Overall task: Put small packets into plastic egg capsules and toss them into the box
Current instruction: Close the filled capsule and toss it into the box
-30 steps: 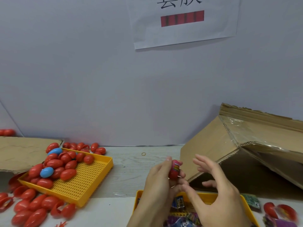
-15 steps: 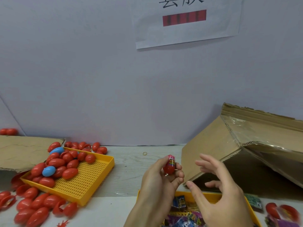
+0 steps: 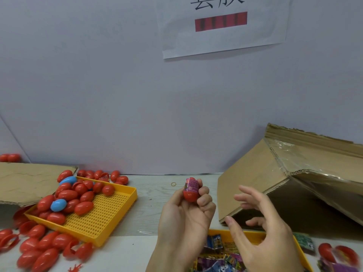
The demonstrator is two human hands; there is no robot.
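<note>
My left hand (image 3: 185, 216) grips a red egg capsule half (image 3: 190, 194) upright, with a pink packet (image 3: 191, 185) sticking out of its top. My right hand (image 3: 263, 228) hovers just right of it, fingers spread and holding nothing. The tilted cardboard box (image 3: 255, 177) lies on its side at the right, its dark opening facing me. Below my hands a yellow tray (image 3: 253, 235) holds several colourful packets (image 3: 216, 244).
A yellow perforated tray (image 3: 102, 218) at the left holds several red capsules and two blue ones (image 3: 58, 205). More red capsules (image 3: 39, 250) lie loose on the table at front left. A cardboard flap (image 3: 23, 181) sits far left. Open red halves (image 3: 337, 254) lie at the right edge.
My left hand has turned the capsule upright and lifted it slightly. My right hand has drawn away to the right, letting go of the capsule.
</note>
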